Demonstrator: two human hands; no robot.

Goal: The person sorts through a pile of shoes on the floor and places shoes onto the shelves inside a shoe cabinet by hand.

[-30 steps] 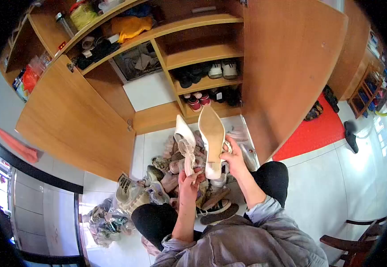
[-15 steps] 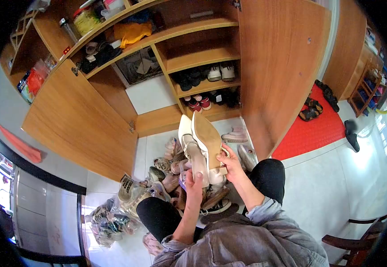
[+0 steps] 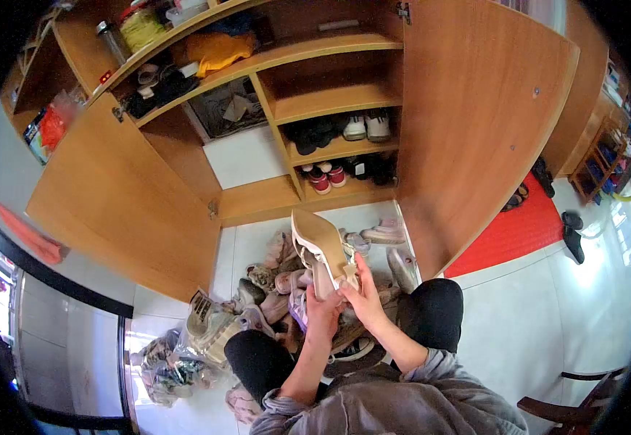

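Observation:
Between my knees I hold a pair of white pointed-toe heeled shoes (image 3: 318,235), pressed together with a tan sole facing up. My left hand (image 3: 323,313) is closed round the heel end of the left shoe. My right hand (image 3: 363,296) grips the other shoe at its short block heel, with one finger stretched along the side. Both hands nearly meet at the heels. The inner shoe is mostly hidden behind the upturned sole. Beneath them lies a heap of shoes (image 3: 275,304) on the tiled floor.
An open wooden shoe cabinet (image 3: 330,105) stands ahead, its left door (image 3: 123,199) and right door (image 3: 475,123) swung outward. Red shoes (image 3: 328,177) and white shoes (image 3: 366,127) sit on its shelves. Plastic-bagged shoes (image 3: 178,366) lie at left. A red mat (image 3: 508,232) and a wooden chair (image 3: 576,409) are at right.
The pair has come lower and been pressed closer together, the sole-up shoe now covering more of the other. My right hand has moved down and left toward my left hand.

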